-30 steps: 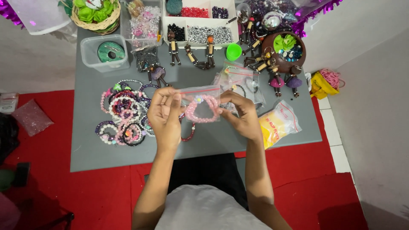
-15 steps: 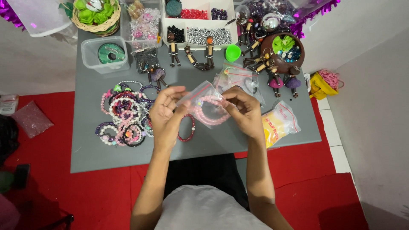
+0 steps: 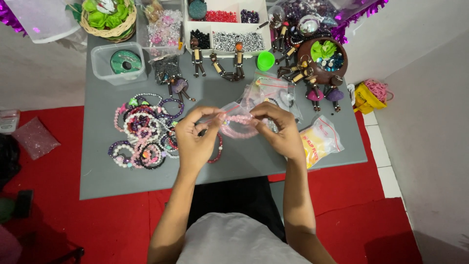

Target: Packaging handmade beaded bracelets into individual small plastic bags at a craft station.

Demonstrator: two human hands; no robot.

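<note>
My left hand (image 3: 194, 139) and my right hand (image 3: 280, 131) both grip a small clear zip bag (image 3: 237, 121) above the grey table (image 3: 234, 166). A pink bead bracelet (image 3: 239, 128) sits inside the bag. The fingers of each hand pinch the bag's top edge from either side. Under my left hand a dark red bracelet (image 3: 217, 154) lies on the table. A heap of several bead bracelets (image 3: 142, 133) rests just left of my left hand.
Clear zip bags (image 3: 268, 90) and a yellow-filled bag (image 3: 320, 142) lie by my right hand. At the back stand a bead tray (image 3: 227, 24), wooden figures (image 3: 217, 61), a green cup (image 3: 266, 60), a brown bowl (image 3: 320, 58), a cord tub (image 3: 119, 62) and a basket (image 3: 107, 17). Red floor mat (image 3: 97, 225) around.
The bag with the pink bracelet stays between both hands; my fingers have shifted along its top edge and the bag sits slightly lower and flatter than before.
</note>
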